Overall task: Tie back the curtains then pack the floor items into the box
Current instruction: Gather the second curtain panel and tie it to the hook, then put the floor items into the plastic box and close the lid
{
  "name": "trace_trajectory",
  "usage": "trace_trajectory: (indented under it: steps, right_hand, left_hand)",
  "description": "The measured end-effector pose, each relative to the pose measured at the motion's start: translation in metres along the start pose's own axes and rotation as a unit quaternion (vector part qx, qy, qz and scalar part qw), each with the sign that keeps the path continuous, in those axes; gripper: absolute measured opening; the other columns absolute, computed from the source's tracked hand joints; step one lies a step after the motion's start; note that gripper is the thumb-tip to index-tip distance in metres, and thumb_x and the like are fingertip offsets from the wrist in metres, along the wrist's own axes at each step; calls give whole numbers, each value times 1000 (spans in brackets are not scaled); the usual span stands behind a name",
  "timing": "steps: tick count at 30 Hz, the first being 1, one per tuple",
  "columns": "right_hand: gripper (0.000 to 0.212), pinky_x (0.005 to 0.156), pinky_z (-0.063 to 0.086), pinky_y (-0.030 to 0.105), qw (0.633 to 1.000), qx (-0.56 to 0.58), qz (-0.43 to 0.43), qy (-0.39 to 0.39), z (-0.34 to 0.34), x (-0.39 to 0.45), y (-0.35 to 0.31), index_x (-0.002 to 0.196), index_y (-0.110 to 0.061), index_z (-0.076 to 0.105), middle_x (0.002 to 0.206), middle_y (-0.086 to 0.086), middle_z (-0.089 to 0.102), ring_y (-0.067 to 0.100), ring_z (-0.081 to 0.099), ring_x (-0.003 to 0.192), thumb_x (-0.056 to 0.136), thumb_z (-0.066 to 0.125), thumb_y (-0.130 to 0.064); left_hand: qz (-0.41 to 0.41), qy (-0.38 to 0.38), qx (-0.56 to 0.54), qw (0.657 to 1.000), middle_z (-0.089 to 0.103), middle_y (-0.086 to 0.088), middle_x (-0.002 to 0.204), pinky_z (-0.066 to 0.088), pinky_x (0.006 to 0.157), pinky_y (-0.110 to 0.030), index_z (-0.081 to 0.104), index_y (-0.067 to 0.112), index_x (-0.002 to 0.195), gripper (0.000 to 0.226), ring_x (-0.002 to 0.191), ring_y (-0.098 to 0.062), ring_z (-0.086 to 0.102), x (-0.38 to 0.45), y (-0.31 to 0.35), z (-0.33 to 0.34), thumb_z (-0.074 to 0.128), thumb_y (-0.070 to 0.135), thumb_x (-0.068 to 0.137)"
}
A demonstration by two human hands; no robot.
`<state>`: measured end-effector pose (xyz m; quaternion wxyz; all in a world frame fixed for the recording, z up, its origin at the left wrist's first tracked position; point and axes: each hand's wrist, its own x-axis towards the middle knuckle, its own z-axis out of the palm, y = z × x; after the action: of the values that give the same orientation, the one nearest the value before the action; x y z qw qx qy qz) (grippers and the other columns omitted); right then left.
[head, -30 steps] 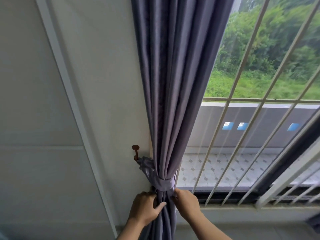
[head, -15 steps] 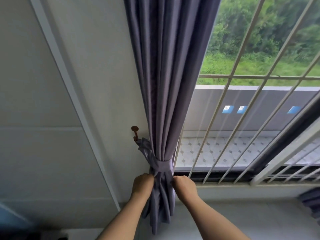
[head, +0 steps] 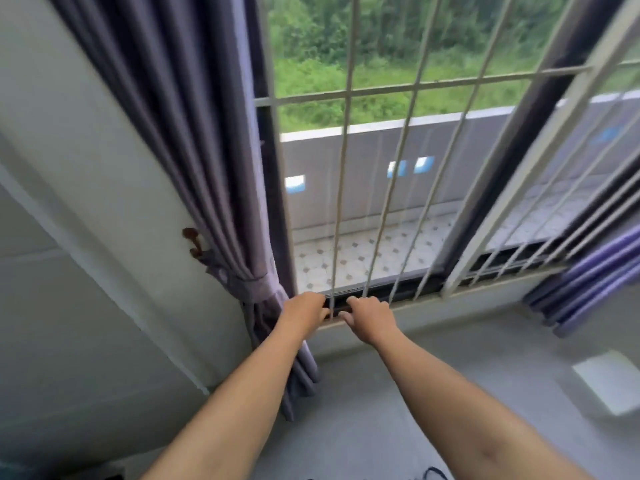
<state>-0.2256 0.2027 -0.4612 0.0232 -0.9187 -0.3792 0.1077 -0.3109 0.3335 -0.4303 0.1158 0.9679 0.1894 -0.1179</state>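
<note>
left hand hovering right of tied curtain, fingers curled, grip unclear | right hand near sill, fingers curling, holding nothing | frame blurring

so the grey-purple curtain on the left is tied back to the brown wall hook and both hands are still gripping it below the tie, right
Not quite. The grey-purple curtain is tied back to the brown wall hook, but the head view shows neither hand on it now: the left hand and right hand are off the fabric, in front of the white window bars near the sill.
</note>
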Motion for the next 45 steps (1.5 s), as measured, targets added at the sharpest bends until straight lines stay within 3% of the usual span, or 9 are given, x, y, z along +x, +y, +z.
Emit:
trace_trajectory:
  steps: [8,16,19,24,31,45]
  right_hand:
    - [53,97,39,44,992,56,114,24,-42,-35,175,132,-20,47,127,6,57,29,49,121,95,38,-56]
    - [51,100,37,45,974,56,206,75,-103,-107,409,134,-19,47,134,6,54,27,46,126,95,42,-52]
    - [45,100,37,45,966,35,243,83,-116,-138,493,130,-20,47,133,3,54,26,45,126,95,45,-48]
    - [52,102,38,44,947,56,307,79,-125,-182,610,135,-21,45,135,3,53,26,45,128,94,45,-52]
    - [53,104,37,46,939,84,329,62,-118,-192,748,136,-18,44,139,4,51,27,42,130,95,43,-51]
    - [55,108,33,45,962,83,260,6,-126,-145,990,142,-21,38,145,1,45,26,34,137,97,41,-50]
  left_hand:
    - [91,27,28,995,59,-8,111,50,82,-41,59,11,108,28,102,-29,57,62,144,6,47,34,95]
    - [191,77,17,978,62,-12,114,49,83,-40,59,10,113,35,104,-34,59,151,394,0,47,39,95]
    - [246,120,17,962,56,-14,124,42,93,-40,55,10,123,41,115,-34,53,174,491,3,43,40,97]
    - [286,103,42,952,24,-16,154,20,115,-43,34,9,143,53,142,-30,23,191,625,15,31,41,101]
    - [266,74,45,960,18,-16,156,15,117,-45,26,9,147,60,144,-29,18,253,742,42,25,46,101]
    - [170,49,16,984,20,-16,156,17,117,-46,29,10,145,59,143,-30,21,368,923,88,28,47,99]
